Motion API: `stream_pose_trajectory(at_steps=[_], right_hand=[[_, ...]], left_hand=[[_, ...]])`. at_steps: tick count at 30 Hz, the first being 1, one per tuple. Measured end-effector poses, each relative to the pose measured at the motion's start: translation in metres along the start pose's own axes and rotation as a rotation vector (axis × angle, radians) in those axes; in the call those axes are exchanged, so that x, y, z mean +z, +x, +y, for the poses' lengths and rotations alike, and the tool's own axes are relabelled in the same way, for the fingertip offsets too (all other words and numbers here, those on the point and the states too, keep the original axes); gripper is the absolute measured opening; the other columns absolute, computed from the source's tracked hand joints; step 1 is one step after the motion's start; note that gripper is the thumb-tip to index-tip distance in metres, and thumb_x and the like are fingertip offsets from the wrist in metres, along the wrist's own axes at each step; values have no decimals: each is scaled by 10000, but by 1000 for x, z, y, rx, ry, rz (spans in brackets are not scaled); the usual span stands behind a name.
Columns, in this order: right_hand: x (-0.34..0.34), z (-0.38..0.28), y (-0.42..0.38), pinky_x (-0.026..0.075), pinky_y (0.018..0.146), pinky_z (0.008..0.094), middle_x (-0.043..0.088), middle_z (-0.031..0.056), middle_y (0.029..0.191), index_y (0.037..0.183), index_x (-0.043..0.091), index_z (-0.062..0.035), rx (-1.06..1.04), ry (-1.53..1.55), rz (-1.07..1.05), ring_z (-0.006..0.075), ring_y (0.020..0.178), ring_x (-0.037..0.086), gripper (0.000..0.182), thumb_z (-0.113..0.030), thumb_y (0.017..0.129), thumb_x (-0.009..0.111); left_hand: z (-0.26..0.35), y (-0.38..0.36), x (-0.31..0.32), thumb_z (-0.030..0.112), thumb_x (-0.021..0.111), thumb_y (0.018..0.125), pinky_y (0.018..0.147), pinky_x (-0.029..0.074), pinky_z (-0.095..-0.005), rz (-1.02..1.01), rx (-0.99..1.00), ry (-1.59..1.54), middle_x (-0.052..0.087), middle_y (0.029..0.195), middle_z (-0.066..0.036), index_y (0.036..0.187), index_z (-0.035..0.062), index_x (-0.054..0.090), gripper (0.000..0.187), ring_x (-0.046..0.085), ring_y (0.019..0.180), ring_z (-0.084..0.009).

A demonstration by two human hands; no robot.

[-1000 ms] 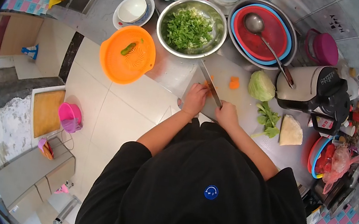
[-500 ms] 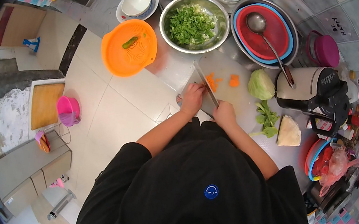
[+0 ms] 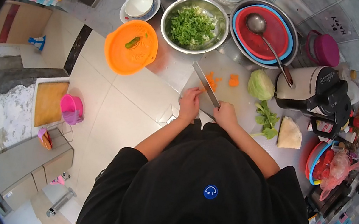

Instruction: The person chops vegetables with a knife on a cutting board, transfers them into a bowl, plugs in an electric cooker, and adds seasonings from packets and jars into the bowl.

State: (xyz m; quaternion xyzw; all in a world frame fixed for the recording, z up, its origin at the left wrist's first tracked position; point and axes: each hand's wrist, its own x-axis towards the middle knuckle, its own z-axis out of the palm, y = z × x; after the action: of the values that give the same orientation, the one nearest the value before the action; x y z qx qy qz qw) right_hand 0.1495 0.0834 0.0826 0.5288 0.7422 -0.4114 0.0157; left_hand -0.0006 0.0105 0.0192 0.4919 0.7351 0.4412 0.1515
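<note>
My right hand (image 3: 226, 114) is closed round the handle of a kitchen knife (image 3: 206, 85). Its broad blade slants up and left across the cutting board (image 3: 232, 99). At the board's left edge is my left hand (image 3: 189, 104), fingers drawn together, with a bit of orange carrot showing at the tips, mostly hidden. Small cut carrot pieces (image 3: 214, 79) lie beside the blade, and a chunkier carrot piece (image 3: 234, 80) sits farther right. Close to the board's right side are a partly cut cabbage (image 3: 261, 84), leafy greens (image 3: 267, 120) and a pale wedge (image 3: 290, 133).
A steel bowl (image 3: 163, 30) of chopped greens stands behind the board. An orange colander (image 3: 118, 59) with a green pepper-like piece overhangs the counter's left edge. Nested basins (image 3: 271, 42) hold a ladle (image 3: 256, 24). At right are an electric appliance (image 3: 296, 88) and bagged items (image 3: 338, 170).
My left hand has shifted slightly left and toward me, away from the blade. The knife and my right hand stay almost in place.
</note>
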Motion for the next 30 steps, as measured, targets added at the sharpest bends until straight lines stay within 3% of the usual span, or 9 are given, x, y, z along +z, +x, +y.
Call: stream_pose_trajectory(at_steps=[5, 12, 15, 16, 18, 21, 24, 26, 30], right_hand=[[-8, 6, -9, 525, 779, 490, 665, 257, 841, 923, 694, 5, -22, -96, -175, 432, 811, 650, 216, -121, 781, 591], [-42, 15, -13, 526, 753, 484, 675, 215, 833, 996, 681, -31, -31, -58, 35, 404, 817, 656, 247, -124, 777, 615], [-66, 5, -30, 529, 703, 460, 677, 173, 828, 1112, 639, -64, -175, -156, 167, 368, 794, 661, 357, -141, 764, 646], [-69, 16, -32, 529, 688, 450, 675, 154, 826, 1153, 620, -79, -248, -176, 212, 353, 783, 661, 403, -147, 757, 658], [-77, 33, -38, 526, 666, 432, 663, 121, 819, 1207, 595, -103, -342, -261, 247, 323, 767, 657, 477, -158, 740, 679], [-87, 51, -35, 515, 657, 414, 625, 73, 790, 1251, 572, -119, -429, -428, 215, 280, 758, 639, 556, -152, 711, 700], [-83, 58, -29, 511, 654, 401, 629, 75, 789, 1235, 582, -102, -555, -487, 187, 277, 745, 634, 553, -137, 695, 697], [-75, 56, -24, 510, 660, 393, 630, 72, 792, 1226, 587, -97, -612, -522, 191, 270, 743, 631, 553, -129, 684, 693], [-59, 60, -20, 508, 669, 384, 632, 68, 799, 1205, 598, -93, -661, -564, 216, 259, 737, 624, 542, -117, 671, 687]], left_hand=[[-7, -10, -4, -68, 543, 864, 774, 531, -342, 86, -81, -85, 627, 1050, -175, 996, 1, 614, 165, 623, 932, -308], [0, 11, 3, -58, 536, 881, 734, 522, -325, 37, -21, -144, 618, 1002, -160, 999, -4, 603, 146, 614, 874, -287], [7, 38, -2, -31, 563, 882, 711, 504, -297, 74, -161, -191, 627, 927, -127, 999, 4, 606, 129, 600, 811, -218], [0, 46, -7, 2, 593, 878, 704, 491, -274, 79, -294, -255, 629, 856, -88, 1004, 22, 618, 130, 576, 769, -147], [-18, 71, -14, 30, 613, 877, 718, 482, -260, 65, -442, -669, 634, 825, -73, 1023, 28, 622, 146, 568, 783, -100], [-14, 92, -26, 84, 643, 878, 736, 489, -282, -214, -244, -336, 629, 867, -101, 1019, 18, 623, 157, 590, 814, -162], [14, 92, -7, 162, 690, 827, 818, 485, -402, -321, 322, -34, 603, 997, -150, 1042, 22, 604, 271, 578, 921, -330], [46, 87, 2, 230, 723, 787, 907, 416, -456, -405, 377, 14, 553, 1084, -162, 1100, 47, 577, 391, 505, 1047, -377], [48, 79, 24, 215, 734, 766, 913, 382, -447, -396, 406, 173, 535, 1105, -146, 1130, 66, 553, 433, 492, 1073, -348]])
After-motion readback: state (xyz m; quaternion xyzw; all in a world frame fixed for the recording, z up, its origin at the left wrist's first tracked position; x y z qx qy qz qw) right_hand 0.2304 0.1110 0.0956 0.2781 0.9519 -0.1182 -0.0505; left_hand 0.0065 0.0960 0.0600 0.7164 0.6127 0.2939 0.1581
